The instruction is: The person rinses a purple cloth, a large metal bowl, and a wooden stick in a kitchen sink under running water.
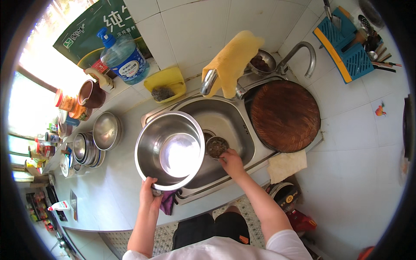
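Note:
My left hand (151,193) grips the near rim of a large steel bowl (150,149), held tilted over the left part of the sink (232,119). A purple cloth (167,204) hangs at the counter edge beside that hand. My right hand (229,160) has its fingers closed on the edge of a small, round, dark drain strainer (216,146) by the sink's drain, right of the bowl.
A round wooden board (284,115) covers the sink's right side. A yellow cloth (234,56) drapes over the tap. Stacked bowls (106,130), jars (68,104), a blue jug (125,63) and a yellow tray (164,82) line the counter. A knife rack (342,47) hangs upper right.

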Action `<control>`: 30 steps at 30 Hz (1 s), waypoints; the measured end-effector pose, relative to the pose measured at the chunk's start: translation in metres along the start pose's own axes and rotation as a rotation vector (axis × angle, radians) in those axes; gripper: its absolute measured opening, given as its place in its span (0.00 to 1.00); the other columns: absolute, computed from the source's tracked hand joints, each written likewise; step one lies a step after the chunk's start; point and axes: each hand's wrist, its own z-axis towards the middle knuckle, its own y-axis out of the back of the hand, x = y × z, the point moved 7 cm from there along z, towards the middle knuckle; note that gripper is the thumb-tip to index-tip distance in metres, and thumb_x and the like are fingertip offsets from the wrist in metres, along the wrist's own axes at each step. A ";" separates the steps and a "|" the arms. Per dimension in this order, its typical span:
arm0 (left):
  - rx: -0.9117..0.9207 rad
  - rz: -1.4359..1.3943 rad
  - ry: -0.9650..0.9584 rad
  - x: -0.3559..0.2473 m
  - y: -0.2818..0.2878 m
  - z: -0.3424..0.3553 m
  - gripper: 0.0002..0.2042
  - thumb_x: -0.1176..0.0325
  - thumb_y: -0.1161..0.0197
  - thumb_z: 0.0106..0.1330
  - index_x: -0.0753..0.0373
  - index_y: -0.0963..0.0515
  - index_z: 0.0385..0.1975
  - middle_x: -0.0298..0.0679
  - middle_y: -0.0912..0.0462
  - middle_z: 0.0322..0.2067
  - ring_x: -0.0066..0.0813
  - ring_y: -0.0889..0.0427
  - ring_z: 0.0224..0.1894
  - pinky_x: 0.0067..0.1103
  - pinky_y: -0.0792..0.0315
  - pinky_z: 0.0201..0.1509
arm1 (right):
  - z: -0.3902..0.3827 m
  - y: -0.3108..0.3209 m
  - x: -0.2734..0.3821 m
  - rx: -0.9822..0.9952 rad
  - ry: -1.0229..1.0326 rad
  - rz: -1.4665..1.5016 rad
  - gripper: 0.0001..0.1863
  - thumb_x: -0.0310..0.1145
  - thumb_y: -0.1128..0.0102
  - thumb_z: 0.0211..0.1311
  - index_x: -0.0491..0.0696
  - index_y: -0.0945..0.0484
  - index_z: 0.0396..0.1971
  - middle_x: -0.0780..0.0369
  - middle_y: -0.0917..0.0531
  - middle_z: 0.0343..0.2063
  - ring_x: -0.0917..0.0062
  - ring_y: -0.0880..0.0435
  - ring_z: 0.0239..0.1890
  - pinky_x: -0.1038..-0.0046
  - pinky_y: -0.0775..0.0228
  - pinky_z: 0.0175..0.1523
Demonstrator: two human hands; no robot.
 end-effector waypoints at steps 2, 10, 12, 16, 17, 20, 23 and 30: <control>-0.007 0.019 -0.004 -0.006 0.010 -0.010 0.18 0.77 0.46 0.54 0.59 0.31 0.46 0.38 0.25 0.40 0.35 0.24 0.43 0.35 0.26 0.46 | 0.017 -0.045 -0.012 0.055 0.017 -0.021 0.04 0.27 0.36 0.47 0.45 0.20 0.26 0.57 0.21 0.33 0.61 0.24 0.43 0.63 0.29 0.46; -0.118 -0.074 -0.025 -0.015 0.053 -0.038 0.15 0.78 0.46 0.52 0.58 0.30 0.40 0.37 0.26 0.39 0.36 0.24 0.42 0.40 0.28 0.47 | 0.036 -0.139 -0.046 0.352 -0.093 -0.266 0.13 0.24 0.46 0.50 0.46 0.21 0.38 0.57 0.22 0.44 0.61 0.25 0.49 0.64 0.29 0.52; -0.129 -0.057 -0.016 -0.016 0.055 -0.039 0.15 0.78 0.46 0.52 0.58 0.30 0.41 0.37 0.26 0.39 0.35 0.24 0.42 0.37 0.27 0.47 | 0.033 -0.155 -0.057 0.377 -0.082 -0.223 0.14 0.25 0.46 0.51 0.46 0.21 0.40 0.58 0.23 0.46 0.62 0.25 0.51 0.65 0.30 0.53; -0.101 -0.019 -0.029 -0.011 0.054 -0.038 0.16 0.78 0.46 0.52 0.60 0.31 0.42 0.37 0.25 0.39 0.32 0.24 0.41 0.31 0.26 0.47 | 0.024 -0.161 -0.063 0.366 -0.046 -0.182 0.17 0.25 0.46 0.54 0.44 0.22 0.45 0.56 0.25 0.53 0.62 0.27 0.55 0.66 0.31 0.56; -0.101 -0.020 -0.028 -0.009 0.050 -0.039 0.16 0.78 0.46 0.52 0.60 0.31 0.42 0.37 0.25 0.39 0.32 0.24 0.41 0.31 0.26 0.47 | 0.022 -0.160 -0.063 0.366 -0.046 -0.184 0.17 0.25 0.46 0.54 0.44 0.22 0.45 0.56 0.25 0.53 0.62 0.27 0.55 0.66 0.31 0.56; -0.044 0.066 -0.046 0.002 0.029 -0.044 0.17 0.80 0.46 0.54 0.62 0.32 0.45 0.38 0.25 0.38 0.31 0.23 0.40 0.29 0.26 0.47 | 0.018 -0.139 -0.074 0.303 -0.255 0.191 0.19 0.26 0.41 0.55 0.44 0.24 0.49 0.53 0.24 0.51 0.65 0.26 0.55 0.70 0.35 0.60; 0.015 0.080 -0.101 0.015 0.011 -0.041 0.17 0.80 0.46 0.54 0.63 0.31 0.46 0.41 0.23 0.39 0.33 0.22 0.42 0.29 0.26 0.47 | 0.018 -0.082 -0.004 0.377 -0.421 0.806 0.20 0.41 0.50 0.68 0.44 0.26 0.53 0.57 0.22 0.51 0.76 0.26 0.54 0.73 0.37 0.59; 0.155 0.140 -0.147 0.068 -0.048 -0.006 0.17 0.82 0.44 0.54 0.65 0.29 0.45 0.39 0.21 0.37 0.29 0.21 0.38 0.24 0.26 0.42 | -0.019 0.000 -0.005 0.715 -0.823 1.230 0.37 0.63 0.58 0.64 0.49 0.39 0.62 0.57 0.27 0.55 0.67 0.25 0.53 0.56 0.26 0.50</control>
